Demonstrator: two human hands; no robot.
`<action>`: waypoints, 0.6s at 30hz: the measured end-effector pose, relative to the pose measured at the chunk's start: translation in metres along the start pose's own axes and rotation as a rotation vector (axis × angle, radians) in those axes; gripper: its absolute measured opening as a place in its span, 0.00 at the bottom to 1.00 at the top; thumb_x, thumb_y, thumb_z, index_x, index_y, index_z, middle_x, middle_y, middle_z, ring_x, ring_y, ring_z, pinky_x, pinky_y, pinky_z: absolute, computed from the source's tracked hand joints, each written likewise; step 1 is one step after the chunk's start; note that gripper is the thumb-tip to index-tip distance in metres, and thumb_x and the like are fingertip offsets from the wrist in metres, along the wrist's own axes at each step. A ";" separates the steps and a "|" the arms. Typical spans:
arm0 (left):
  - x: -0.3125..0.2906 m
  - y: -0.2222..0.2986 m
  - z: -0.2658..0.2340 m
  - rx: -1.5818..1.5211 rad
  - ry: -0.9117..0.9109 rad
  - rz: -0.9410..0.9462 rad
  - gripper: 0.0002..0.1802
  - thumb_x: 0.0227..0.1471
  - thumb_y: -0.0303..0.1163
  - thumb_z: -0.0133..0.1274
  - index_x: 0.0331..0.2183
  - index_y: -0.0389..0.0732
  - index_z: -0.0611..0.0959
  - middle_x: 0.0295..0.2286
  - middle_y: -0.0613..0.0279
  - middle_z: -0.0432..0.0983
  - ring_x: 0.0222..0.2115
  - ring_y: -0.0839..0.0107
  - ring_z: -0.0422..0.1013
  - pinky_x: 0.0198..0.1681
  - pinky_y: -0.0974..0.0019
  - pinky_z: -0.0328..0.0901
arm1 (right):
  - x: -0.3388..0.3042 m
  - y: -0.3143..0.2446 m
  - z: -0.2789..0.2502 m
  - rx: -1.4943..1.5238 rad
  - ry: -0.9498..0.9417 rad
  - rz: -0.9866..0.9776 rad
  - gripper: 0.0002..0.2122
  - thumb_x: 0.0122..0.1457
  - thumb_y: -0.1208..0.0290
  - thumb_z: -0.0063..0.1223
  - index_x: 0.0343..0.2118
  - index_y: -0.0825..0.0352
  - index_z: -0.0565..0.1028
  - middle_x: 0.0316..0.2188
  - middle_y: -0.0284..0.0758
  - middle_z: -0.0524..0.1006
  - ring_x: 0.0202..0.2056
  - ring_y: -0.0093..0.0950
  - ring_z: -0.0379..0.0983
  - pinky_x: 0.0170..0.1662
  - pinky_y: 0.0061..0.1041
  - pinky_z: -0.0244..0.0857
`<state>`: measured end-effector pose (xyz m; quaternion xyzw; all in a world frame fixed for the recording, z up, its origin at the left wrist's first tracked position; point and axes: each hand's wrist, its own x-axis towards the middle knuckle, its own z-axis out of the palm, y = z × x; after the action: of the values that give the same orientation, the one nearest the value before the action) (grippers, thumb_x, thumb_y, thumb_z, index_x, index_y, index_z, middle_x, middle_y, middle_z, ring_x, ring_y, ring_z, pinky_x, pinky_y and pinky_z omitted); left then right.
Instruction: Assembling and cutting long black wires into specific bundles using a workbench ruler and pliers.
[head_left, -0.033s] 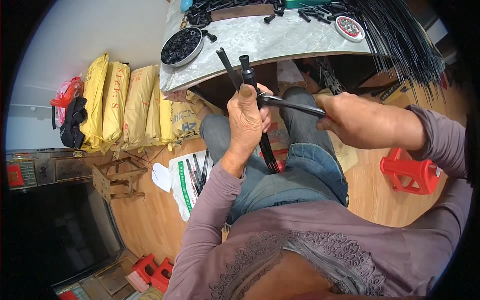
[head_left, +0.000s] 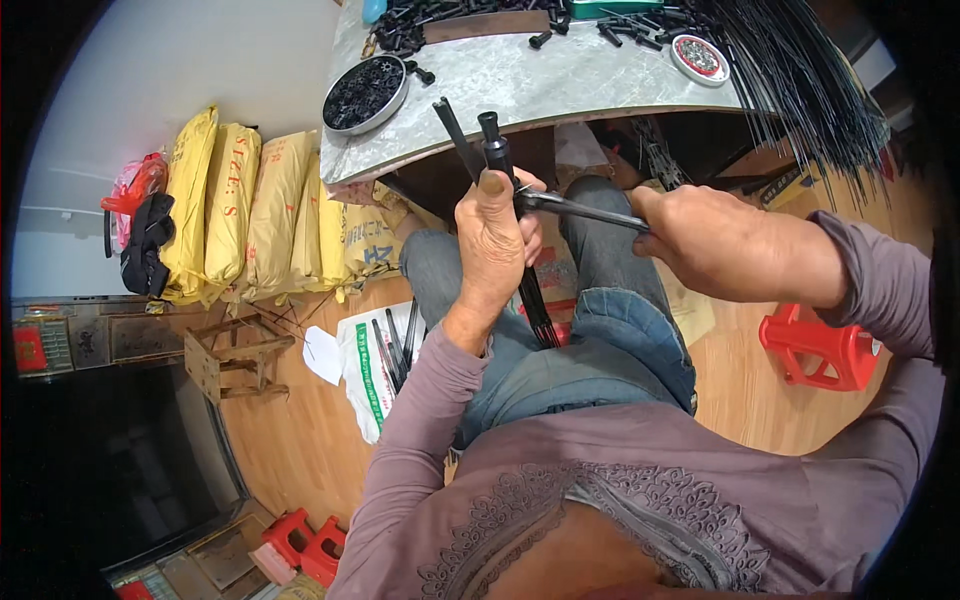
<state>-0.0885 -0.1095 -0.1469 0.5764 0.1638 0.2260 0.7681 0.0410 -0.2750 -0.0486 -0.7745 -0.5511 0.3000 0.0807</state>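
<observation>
My left hand (head_left: 490,228) is wrapped round a black umbrella frame (head_left: 497,150), held upright above my lap with its thumb pointing up. The frame's flared end rises above the fist, and a bundle of thin black ribs (head_left: 541,318) comes out below. Beside the shaft a dark slotted bar (head_left: 455,128) slants up to the left. My right hand (head_left: 705,240) is closed on the far end of a pair of pliers (head_left: 590,212) with dark handles. The metal head of the pliers meets the frame beside my left fingers; its jaws are too small to make out.
Ahead stands a grey table (head_left: 480,85) with a round tray (head_left: 364,95) of small black parts, a white dish (head_left: 700,60) and a bundle of long black rods (head_left: 800,80). Yellow sacks (head_left: 232,200) line the left wall. A red stool (head_left: 820,348) stands at right, a wooden stool (head_left: 235,355) at left.
My right forearm has dipped very slightly, and the pliers' handle has shifted a little with it. My left hand and the umbrella frame look unmoved.
</observation>
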 end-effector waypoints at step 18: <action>0.002 -0.012 -0.015 -0.111 0.035 0.068 0.29 0.49 0.60 0.52 0.31 0.41 0.69 0.13 0.72 0.57 0.09 0.83 0.54 0.10 0.76 0.50 | 0.019 0.026 0.020 -0.258 0.784 -0.256 0.25 0.32 0.88 0.58 0.36 0.65 0.64 0.35 0.38 0.67 0.38 0.39 0.65 0.41 0.32 0.56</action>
<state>-0.0923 -0.0988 -0.1624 0.5342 0.1446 0.2706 0.7877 0.0550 -0.2714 -0.0839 -0.7590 -0.6034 -0.1008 0.2229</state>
